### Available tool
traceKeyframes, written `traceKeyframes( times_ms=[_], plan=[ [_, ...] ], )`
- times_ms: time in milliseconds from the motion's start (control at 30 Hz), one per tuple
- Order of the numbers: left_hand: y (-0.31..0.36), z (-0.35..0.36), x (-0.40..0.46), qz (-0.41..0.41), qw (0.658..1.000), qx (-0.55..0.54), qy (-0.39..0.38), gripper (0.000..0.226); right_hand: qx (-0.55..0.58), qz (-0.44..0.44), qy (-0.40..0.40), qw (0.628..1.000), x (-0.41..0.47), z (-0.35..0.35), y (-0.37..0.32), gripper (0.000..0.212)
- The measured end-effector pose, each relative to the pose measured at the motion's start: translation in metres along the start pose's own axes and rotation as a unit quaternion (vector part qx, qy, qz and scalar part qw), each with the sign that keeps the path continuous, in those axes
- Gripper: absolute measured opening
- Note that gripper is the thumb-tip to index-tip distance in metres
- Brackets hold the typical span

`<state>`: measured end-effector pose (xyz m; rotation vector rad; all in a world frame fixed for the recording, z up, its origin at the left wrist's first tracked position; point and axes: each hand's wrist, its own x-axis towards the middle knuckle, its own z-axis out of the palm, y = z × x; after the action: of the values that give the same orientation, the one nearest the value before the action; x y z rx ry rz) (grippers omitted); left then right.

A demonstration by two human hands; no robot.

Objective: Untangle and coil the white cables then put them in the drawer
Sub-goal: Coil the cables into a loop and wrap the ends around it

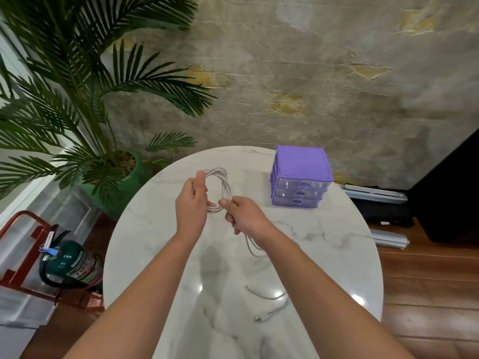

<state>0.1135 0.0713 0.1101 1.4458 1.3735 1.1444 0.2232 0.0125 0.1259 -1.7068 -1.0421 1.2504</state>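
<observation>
Over the desk (160, 255), the left hand (191, 206) grips a coil (225, 186) of white cable; the right hand (243, 216) pinches its loose strand.

Round table (337, 255) showing polished white marble with grey veins, glossy, throwing back bright light spots. White cables (225, 187) looking like smooth, slightly shiny plastic; loose ends (269, 296) carrying small metallic-looking plugs. Drawer unit (300, 164) showing matt purple plastic frame, drawer fronts in clear glossy plastic. Wall (311, 73) appearing rough, patchy plaster, matt. Floor (427, 294) showing brown wood planks with soft sheen. Plant pot (129, 187) gleaming in green glaze. Fire extinguisher (70, 263) wearing glossy dark-green painted body.
</observation>
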Motion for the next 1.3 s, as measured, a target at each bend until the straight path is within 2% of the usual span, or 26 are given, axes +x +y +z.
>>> traceKeyframes(
  times_ms=[100,200,367,433,533,633,767,900,1000,1100,1167,1233,1300],
  plan=[
    [-0.007,-0.006,-0.001,-0.056,0.994,0.001,-0.092,0.046,-0.036,-0.009,0.040,0.999,0.003,-0.006,0.001,0.032],
    [-0.012,-0.012,-0.001,-0.119,0.974,-0.085,-0.175,0.039,-0.103,-0.031,0.052,0.993,0.004,-0.010,0.000,0.034],
    [-0.003,-0.020,0.014,-0.207,0.943,-0.155,-0.209,0.055,-0.133,-0.033,0.041,0.990,0.000,-0.019,-0.002,0.034],
    [0.001,-0.020,0.020,-0.238,0.927,-0.187,-0.223,0.056,-0.135,-0.037,0.025,0.990,-0.002,-0.020,-0.002,0.029],
    [0.007,-0.014,0.020,-0.235,0.936,-0.178,-0.194,0.050,-0.108,-0.040,0.016,0.993,-0.005,-0.016,0.000,0.009],
    [0.008,-0.005,0.016,-0.216,0.960,-0.140,-0.115,0.047,-0.053,-0.015,0.058,0.997,-0.009,-0.008,0.000,0.028],
    [0.002,-0.001,0.020,-0.202,0.974,-0.079,-0.065,0.045,-0.032,-0.009,0.054,0.998,-0.015,0.001,0.004,0.027],
    [0.005,0.000,0.021,-0.187,0.976,-0.087,-0.064,0.043,-0.027,-0.012,0.021,0.999,-0.014,-0.009,0.010,0.031],
    [0.006,-0.001,0.019,-0.210,0.965,-0.140,-0.072,0.034,-0.026,-0.008,-0.016,1.000,-0.011,-0.017,0.005,0.039],
    [0.008,-0.001,0.017,-0.215,0.960,-0.160,-0.075,0.030,-0.034,-0.001,-0.002,0.999,-0.009,-0.015,0.000,0.038],
    [0.009,0.000,0.017,-0.205,0.965,-0.149,-0.069,0.032,-0.053,-0.002,0.015,0.999,-0.009,-0.011,-0.001,0.028],
    [0.011,0.000,0.019,-0.190,0.972,-0.123,-0.062,0.037,-0.058,-0.014,0.001,0.998,-0.011,-0.008,0.000,0.010],
    [0.014,-0.003,0.021,-0.179,0.975,-0.118,-0.065,0.039,-0.052,-0.041,-0.024,0.998,-0.012,-0.009,0.001,0.009]
  ],
)
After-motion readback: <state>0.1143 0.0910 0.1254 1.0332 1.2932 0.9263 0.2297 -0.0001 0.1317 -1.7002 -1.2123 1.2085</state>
